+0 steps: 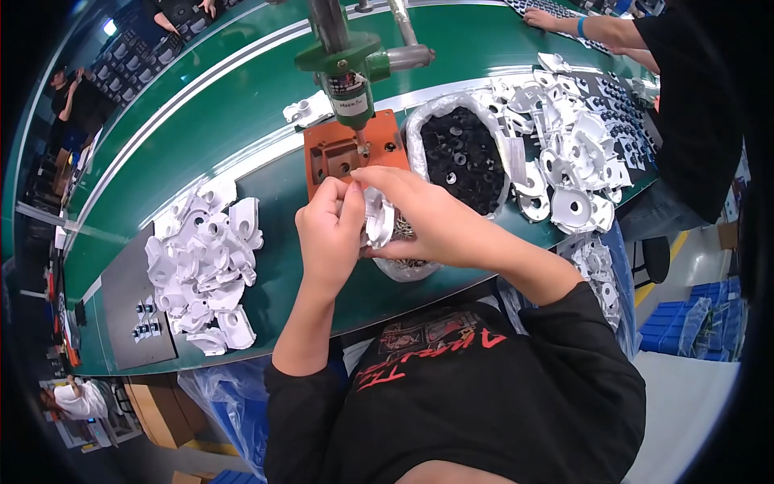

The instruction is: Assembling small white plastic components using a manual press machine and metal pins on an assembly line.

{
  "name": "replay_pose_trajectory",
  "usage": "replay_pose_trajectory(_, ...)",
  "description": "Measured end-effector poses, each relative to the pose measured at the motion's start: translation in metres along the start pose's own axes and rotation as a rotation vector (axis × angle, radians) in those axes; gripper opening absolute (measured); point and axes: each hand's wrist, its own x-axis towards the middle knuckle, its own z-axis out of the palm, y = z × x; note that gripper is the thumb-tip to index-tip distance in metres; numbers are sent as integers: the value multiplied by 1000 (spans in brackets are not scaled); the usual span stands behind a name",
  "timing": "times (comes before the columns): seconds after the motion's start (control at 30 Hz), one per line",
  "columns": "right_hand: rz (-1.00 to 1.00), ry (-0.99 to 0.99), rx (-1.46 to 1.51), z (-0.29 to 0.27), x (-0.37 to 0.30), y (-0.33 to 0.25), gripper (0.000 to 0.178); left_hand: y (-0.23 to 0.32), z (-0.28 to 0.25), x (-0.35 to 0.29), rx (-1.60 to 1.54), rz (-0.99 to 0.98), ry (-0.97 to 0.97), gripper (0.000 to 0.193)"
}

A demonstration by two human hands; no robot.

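Observation:
Between my two hands, just in front of the orange fixture (322,134), is a white molded plastic part (377,219). My left hand (330,234) pinches it from the left, with thumb and fingers closed. The right hand (435,214) wraps over its right side, thumb below, and partly hides it. A green press (343,60) stands over the fixture, its metal tip low above the orange plate. Beneath my right hand sits a plastic-lined container (411,273) of small metal pieces, mostly covered. Right of the fixture is a lined container of black round parts (459,153).
White plastic parts lie piled at left (210,266) and right (576,161). One white part (308,110) rests behind the fixture. A dark board (133,331) at far left carries small pieces. A co-worker's arm (609,32) reaches in at upper right. Blue bins (685,323) stand on the floor.

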Motion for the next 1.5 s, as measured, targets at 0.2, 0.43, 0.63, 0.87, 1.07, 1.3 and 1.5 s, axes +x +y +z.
replay_pose_trajectory(0.2,36,-18,-53,5,3,-4,75,1,-2,3,39,-75,-52,24)
replay_pose_trajectory(0.43,77,41,98,-6,9,0,61,-8,-2,-12,-236,-109,-115,22)
replay_pose_trajectory(0.63,322,113,296,-5,0,17,49,23,-9,-19,136,317,-107,34)
replay_pose_trajectory(0.87,446,96,667,1,-5,26,37,20,-15,-11,529,480,-170,24)
replay_pose_trajectory(1.07,370,176,718,-10,-27,69,53,1,-2,-3,573,573,-269,20)
replay_pose_trajectory(1.3,476,198,-432,-35,-40,116,15,-42,-29,40,920,681,-33,18)
replay_pose_trajectory(1.5,454,228,-464,-32,-39,125,11,-80,-29,66,977,818,-182,11)
